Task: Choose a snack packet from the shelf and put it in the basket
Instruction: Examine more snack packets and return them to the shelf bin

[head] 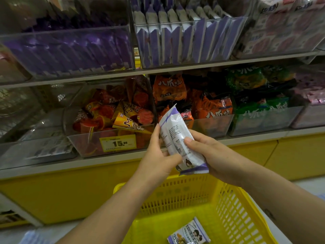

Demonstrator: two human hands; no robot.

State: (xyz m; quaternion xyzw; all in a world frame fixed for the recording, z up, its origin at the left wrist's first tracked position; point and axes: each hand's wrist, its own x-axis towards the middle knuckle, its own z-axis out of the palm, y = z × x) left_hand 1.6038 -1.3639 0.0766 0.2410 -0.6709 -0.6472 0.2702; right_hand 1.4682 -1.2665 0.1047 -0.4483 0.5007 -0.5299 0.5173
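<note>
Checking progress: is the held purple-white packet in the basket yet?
Out: left hand and right hand hold the packet above the basket.

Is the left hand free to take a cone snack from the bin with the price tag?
Probably not yet: the left hand holds the white-and-purple packet together with the right hand. The clear bin itself is open on top.

Hands: two, left hand [158, 159] and right hand [209, 155]. Purple-white packets out of bins: two, held packet [179, 138] and basket packet [189, 233]. Yellow basket [228, 205]: one. Price tag [117, 143]: one. Shelf tiers: two. Clear bins [211, 127]: three on upper tier [175, 69], five on lower tier [105, 162], edge ones cut off. Binned packets: too many and too blurred to count.
</note>
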